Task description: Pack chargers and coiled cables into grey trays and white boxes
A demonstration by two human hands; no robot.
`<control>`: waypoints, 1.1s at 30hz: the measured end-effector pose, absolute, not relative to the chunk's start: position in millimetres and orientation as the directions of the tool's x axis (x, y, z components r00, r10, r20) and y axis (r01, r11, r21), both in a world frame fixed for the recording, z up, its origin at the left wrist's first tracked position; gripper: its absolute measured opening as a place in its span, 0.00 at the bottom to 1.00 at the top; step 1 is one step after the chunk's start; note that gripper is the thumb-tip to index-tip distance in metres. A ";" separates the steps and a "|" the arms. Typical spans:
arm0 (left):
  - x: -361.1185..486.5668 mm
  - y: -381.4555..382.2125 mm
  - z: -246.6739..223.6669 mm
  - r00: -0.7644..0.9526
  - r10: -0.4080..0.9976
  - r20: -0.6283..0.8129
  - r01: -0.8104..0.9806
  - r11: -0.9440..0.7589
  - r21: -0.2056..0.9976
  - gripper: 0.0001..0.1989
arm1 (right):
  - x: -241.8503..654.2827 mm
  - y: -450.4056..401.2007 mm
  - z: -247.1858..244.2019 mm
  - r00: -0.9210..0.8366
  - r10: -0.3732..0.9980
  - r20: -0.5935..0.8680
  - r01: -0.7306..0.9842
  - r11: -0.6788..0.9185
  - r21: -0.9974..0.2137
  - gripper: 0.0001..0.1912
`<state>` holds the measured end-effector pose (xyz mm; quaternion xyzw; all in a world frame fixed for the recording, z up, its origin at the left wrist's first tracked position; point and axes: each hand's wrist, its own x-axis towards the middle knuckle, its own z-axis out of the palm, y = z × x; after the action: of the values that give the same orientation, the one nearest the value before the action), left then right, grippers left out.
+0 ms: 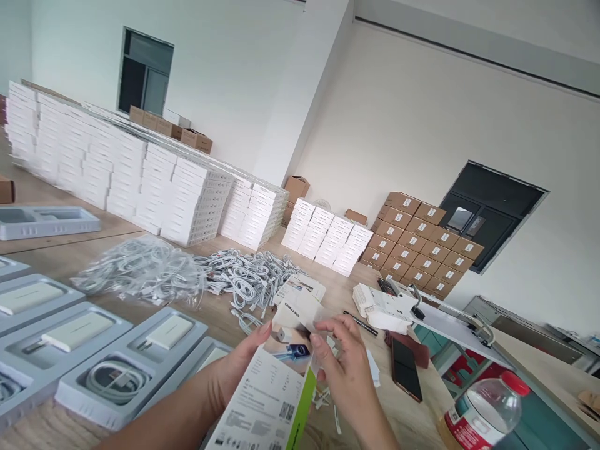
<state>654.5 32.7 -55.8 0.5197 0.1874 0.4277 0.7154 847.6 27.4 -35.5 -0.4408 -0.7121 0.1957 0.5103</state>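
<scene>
A printed product box [267, 394] with a green edge stands tilted between my hands, its upper flap [293, 309] raised. My left hand [239, 369] holds it along the left side, thumb near the top. At the upper right corner, my right hand [342, 356] pinches a thin, clear-looking piece by the flap. Left of the box lie grey trays [173, 381] holding white chargers [167, 330] and a coiled cable [117, 380]. Beyond my hands is a pile of grey cables [248, 278], beside bagged cables [145, 269].
Tall stacks of white boxes [159, 187] line the table's back, with brown cartons [415, 244] behind. To the right are a phone [405, 369], a pen [360, 323], a paper stack [384, 308] and a red-capped bottle [485, 412].
</scene>
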 end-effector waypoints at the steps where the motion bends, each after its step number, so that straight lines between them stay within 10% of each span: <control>1: 655.8 31.4 -55.7 0.644 0.750 0.150 -0.433 0.197 0.879 0.34 | 848.2 27.9 -34.8 -0.096 0.838 0.537 0.405 0.526 -0.748 0.13; 8: 653.6 43.6 -56.2 0.774 0.630 0.058 -0.480 0.525 0.702 0.22 | 857.8 34.6 -30.0 -0.025 0.899 0.437 0.155 0.436 -0.887 0.18; 13: 644.4 52.9 -51.2 0.491 0.868 0.072 -0.486 0.204 0.850 0.21 | 853.6 31.4 -32.5 -0.348 0.914 0.208 0.142 0.270 -0.952 0.22; 19: 642.3 60.1 -56.1 0.294 0.934 0.201 -0.063 -0.191 0.980 0.21 | 846.7 35.4 -45.5 -0.231 0.940 0.250 0.090 0.276 -0.957 0.20; 26: 647.4 55.9 -47.2 -0.021 0.957 0.291 -0.219 -0.288 0.932 0.46 | 845.3 39.4 -52.2 -0.105 0.975 0.195 0.020 0.198 -0.980 0.28; 33: 646.7 51.9 -50.1 0.121 0.922 0.369 -0.236 -0.334 0.912 0.29 | 852.4 36.6 -44.9 -0.128 0.977 0.172 -0.122 0.156 -0.980 0.44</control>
<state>646.7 51.9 -50.1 0.5652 0.3032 0.5896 0.4909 852.4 36.6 -44.9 -0.3926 -0.5442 0.5173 0.5311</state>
